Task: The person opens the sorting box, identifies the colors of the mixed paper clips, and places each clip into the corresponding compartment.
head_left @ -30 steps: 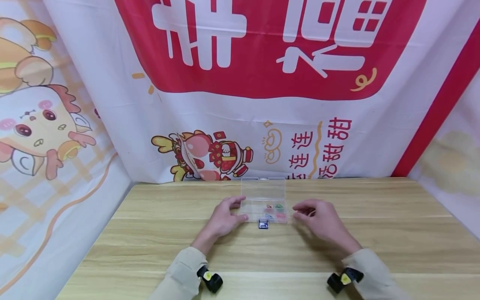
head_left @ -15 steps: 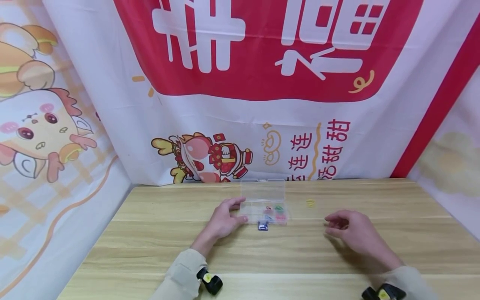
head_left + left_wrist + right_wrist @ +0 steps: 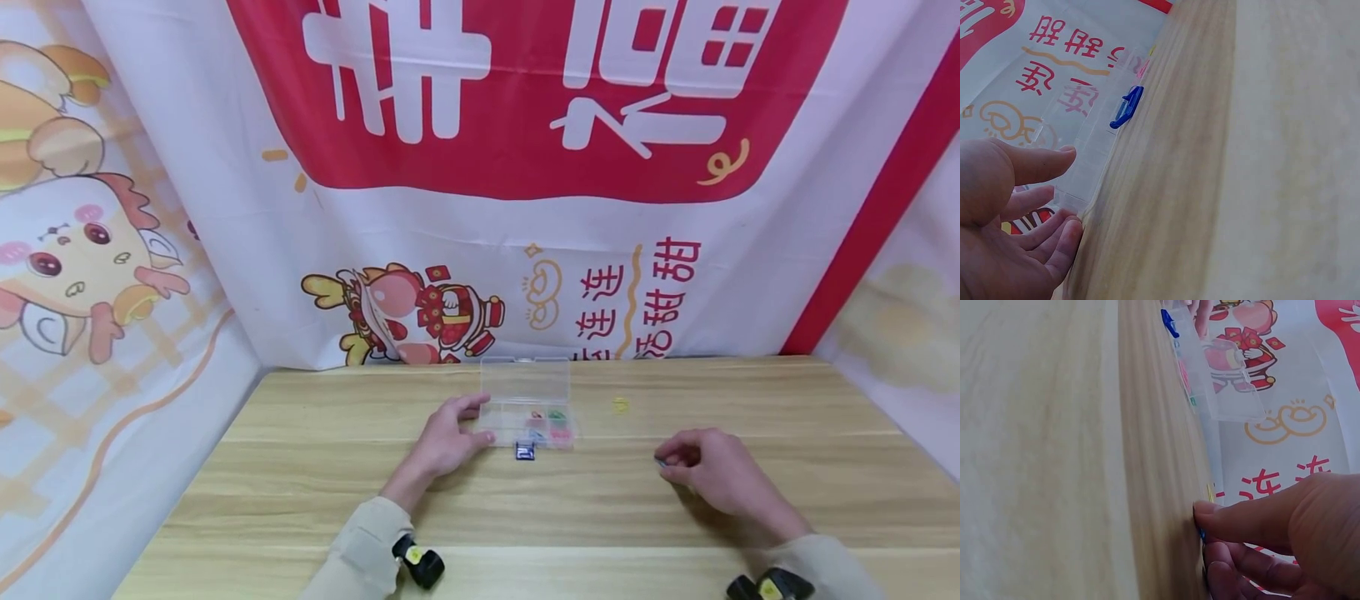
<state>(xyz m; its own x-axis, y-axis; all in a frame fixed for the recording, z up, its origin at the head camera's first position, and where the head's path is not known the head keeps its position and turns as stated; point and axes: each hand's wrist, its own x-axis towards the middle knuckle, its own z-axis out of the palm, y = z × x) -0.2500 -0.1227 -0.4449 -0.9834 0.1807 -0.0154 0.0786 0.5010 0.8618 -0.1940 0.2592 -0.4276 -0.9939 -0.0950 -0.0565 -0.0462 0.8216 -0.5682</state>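
Observation:
A clear plastic compartment box stands with its lid raised, holding small red, green, blue and pink pieces in its right-hand compartments. My left hand grips the box's left end, thumb at the front corner and fingers at the back one. At the box's front edge is a blue latch. Low over the table to the right, my right hand pinches a small blue piece between thumb and fingers; most of it is hidden.
Small yellow pieces lie on the wooden table, right of the box. Behind the box, a printed cloth hangs down to the table's back edge; another printed cloth borders the left side.
My right hand has moved right and toward me, away from the box, leaving the yellow pieces on the table. A small blue piece now shows in its fingertips. My left hand stays put.

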